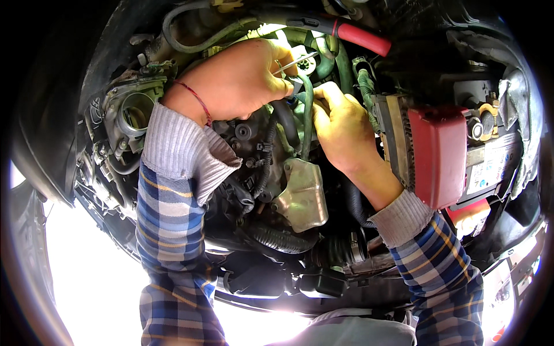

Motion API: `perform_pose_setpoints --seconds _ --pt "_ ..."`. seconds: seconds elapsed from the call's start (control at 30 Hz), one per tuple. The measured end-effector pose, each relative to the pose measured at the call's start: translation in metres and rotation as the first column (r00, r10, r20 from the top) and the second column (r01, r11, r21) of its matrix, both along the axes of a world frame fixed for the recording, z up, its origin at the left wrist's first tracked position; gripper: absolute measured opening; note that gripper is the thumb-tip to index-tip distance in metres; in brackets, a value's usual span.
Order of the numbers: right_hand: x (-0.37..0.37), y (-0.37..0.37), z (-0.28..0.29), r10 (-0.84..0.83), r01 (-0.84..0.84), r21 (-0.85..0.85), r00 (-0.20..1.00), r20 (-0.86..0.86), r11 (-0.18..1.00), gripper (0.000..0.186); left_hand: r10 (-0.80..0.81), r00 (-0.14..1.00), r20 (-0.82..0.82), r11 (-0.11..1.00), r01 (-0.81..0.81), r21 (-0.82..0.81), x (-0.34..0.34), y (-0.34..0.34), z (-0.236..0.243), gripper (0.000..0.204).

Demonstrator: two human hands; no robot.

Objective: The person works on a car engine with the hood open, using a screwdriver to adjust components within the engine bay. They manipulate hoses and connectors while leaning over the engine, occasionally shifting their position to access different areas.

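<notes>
My left hand [236, 81] is closed around a thin metal tool [297, 60], high in the engine bay beside a round fitting [306, 67] among green-lit hoses. Just below and right, my right hand [340, 130] has its fingers curled and pressed in near a narrow upright hose [307, 132] and a small dark blue piece [298, 98]; what they grip is partly hidden. A metal bracket plate [300, 196] sits below the hose, between my forearms.
A red and black handheld lamp [362, 38] lies across the top. The battery with a red cover [437, 158] is at the right. An open metal throttle housing [134, 116] is at the left. Ribbed hoses [277, 239] and black plastic parts fill the lower bay.
</notes>
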State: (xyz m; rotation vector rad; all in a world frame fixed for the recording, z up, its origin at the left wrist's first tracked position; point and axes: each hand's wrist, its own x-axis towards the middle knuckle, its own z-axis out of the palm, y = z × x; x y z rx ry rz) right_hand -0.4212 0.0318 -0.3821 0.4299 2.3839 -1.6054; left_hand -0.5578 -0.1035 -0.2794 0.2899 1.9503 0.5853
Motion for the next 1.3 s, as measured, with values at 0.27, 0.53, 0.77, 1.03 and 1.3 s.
perform_pose_setpoints --seconds 0.27,0.53,0.77,1.03,1.3 --pt "0.005 0.001 -0.017 0.039 -0.024 0.108 0.989 -0.142 0.994 0.016 -0.042 0.999 -0.020 0.999 0.042 -0.014 -0.003 0.002 -0.003 0.027" --pt "0.013 0.002 -0.037 0.021 -0.029 -0.049 0.987 -0.157 0.998 0.014 -0.028 0.999 -0.015 0.999 0.028 -0.022 -0.003 0.000 -0.001 0.029" --pt "0.007 0.006 -0.037 0.055 -0.061 -0.049 0.991 -0.124 0.997 0.014 0.013 1.000 -0.007 1.000 -0.013 0.020 -0.001 0.000 -0.002 0.028" --pt "0.004 0.001 -0.023 0.027 -0.030 -0.066 0.998 -0.053 0.997 0.016 0.013 1.000 0.005 1.000 -0.013 0.018 0.000 0.000 0.002 0.028" --pt "-0.002 0.005 -0.010 0.019 -0.006 -0.244 0.998 0.052 0.970 0.014 0.003 1.000 0.005 1.000 -0.003 -0.025 -0.002 0.001 0.000 0.028"
